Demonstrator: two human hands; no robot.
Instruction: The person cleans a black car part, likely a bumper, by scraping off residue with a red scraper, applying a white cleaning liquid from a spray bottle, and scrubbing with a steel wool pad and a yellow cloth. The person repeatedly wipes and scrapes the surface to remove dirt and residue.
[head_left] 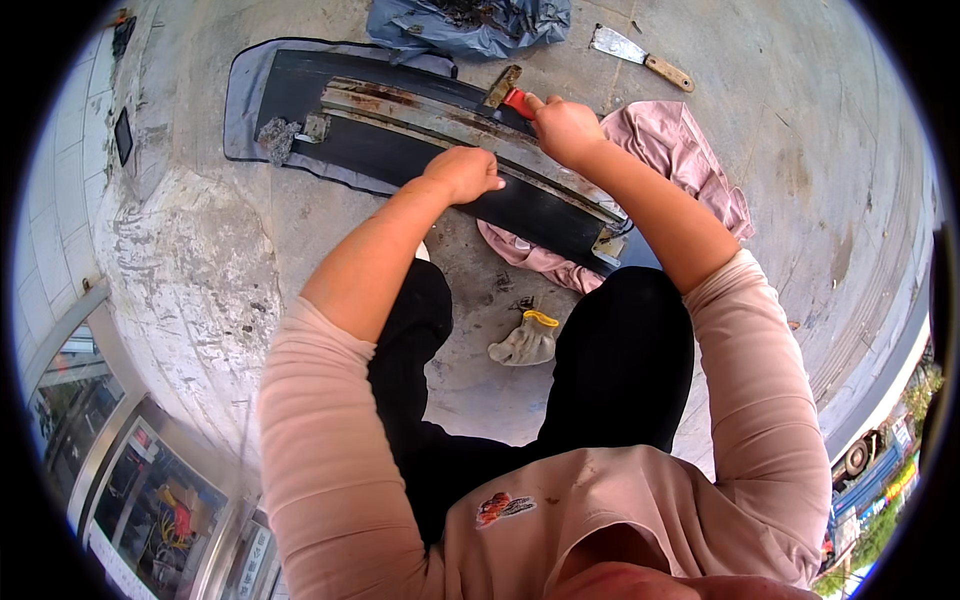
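A long dark panel [385, 150] with a rusty, stained metal rail [373, 101] along it lies at a slant on a grey cloth [244, 124] and pink fabric [662, 145]. My right hand [563, 130] grips a red-handled scraper [518, 102], its dirty head at the panel's far edge. My left hand [465, 174] is closed over the near edge of the rail, fingers curled. Crumpled grey wire wool [278, 140] sits at the panel's left end, beside a small metal bracket [314, 128].
A wooden-handled putty knife [668, 73] lies on the concrete floor at the top right. A grey plastic bag [468, 25] is beyond the panel. A work glove [522, 343] lies between my knees. A metal-framed glass door [155, 490] is at lower left.
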